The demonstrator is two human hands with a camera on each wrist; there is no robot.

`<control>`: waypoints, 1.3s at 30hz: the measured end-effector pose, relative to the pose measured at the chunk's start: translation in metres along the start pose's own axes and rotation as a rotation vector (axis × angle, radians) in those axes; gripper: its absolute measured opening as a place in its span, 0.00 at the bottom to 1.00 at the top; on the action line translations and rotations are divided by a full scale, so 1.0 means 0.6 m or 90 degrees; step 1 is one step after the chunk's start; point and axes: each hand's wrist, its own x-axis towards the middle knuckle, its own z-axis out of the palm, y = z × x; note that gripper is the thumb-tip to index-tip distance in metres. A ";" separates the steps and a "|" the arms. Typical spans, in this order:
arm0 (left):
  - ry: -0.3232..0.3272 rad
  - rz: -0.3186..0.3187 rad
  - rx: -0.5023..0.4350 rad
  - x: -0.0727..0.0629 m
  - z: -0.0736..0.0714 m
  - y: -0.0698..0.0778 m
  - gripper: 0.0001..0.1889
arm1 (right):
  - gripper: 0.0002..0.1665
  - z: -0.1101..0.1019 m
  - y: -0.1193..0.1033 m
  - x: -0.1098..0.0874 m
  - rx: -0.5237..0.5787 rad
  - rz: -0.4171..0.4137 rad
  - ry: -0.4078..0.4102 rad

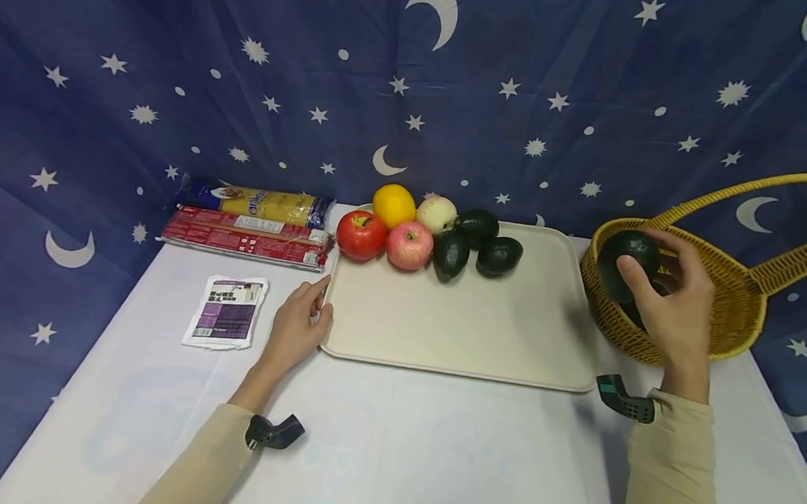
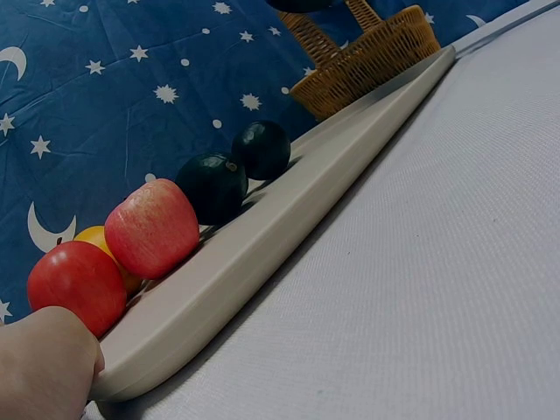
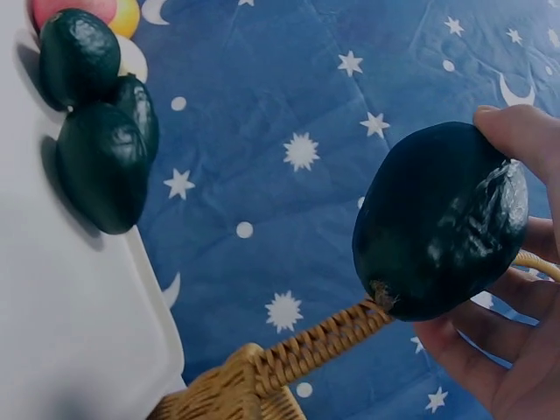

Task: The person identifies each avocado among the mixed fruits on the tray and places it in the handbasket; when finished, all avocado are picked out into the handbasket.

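Note:
In the head view my right hand (image 1: pixel 681 300) grips a dark green avocado (image 1: pixel 614 265) over the left side of the wicker basket (image 1: pixel 732 318). The right wrist view shows this avocado (image 3: pixel 429 227) between thumb and fingers. Below it another dark object, partly hidden, lies in the basket. My left hand (image 1: pixel 298 326) rests at the left rim of the beige tray (image 1: pixel 454 324), thumb and fingertips touching it. On the tray are three avocados (image 1: pixel 452 255), a tomato (image 1: pixel 360 235), an apple (image 1: pixel 409 246), an orange (image 1: pixel 394 207) and a pale round fruit (image 1: pixel 437 213).
Left of the tray lie a yellow pasta packet (image 1: pixel 274 206) and a red packet (image 1: pixel 248 236). A white and purple pouch (image 1: pixel 226 313) lies nearer. The basket's tall handle (image 1: pixel 747 184) arches to the right. A starry blue cloth (image 1: pixel 493 149) hangs behind the white table.

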 end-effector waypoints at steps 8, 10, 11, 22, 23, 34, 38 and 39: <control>0.000 -0.003 0.007 0.000 0.002 0.001 0.26 | 0.28 -0.022 0.006 0.005 -0.002 -0.006 0.041; -0.001 -0.004 0.007 0.000 0.002 0.001 0.26 | 0.28 -0.027 0.010 0.008 -0.001 -0.012 0.052; 0.000 -0.004 0.007 0.000 0.002 0.000 0.26 | 0.28 -0.030 0.013 0.009 -0.001 -0.012 0.056; -0.003 -0.007 0.002 0.000 0.002 0.000 0.26 | 0.28 -0.054 0.042 0.013 -0.026 0.039 0.084; -0.004 -0.007 0.001 0.000 0.002 0.000 0.26 | 0.28 -0.056 0.044 0.013 -0.033 0.044 0.086; -0.005 -0.009 0.005 0.000 0.004 -0.003 0.26 | 0.27 -0.082 0.060 0.014 -0.083 0.131 0.093; -0.004 -0.011 0.003 0.000 0.004 -0.003 0.26 | 0.28 -0.088 0.075 0.013 -0.097 0.169 0.099; -0.003 -0.010 0.003 0.000 0.004 -0.002 0.26 | 0.28 -0.089 0.078 0.013 -0.104 0.172 0.102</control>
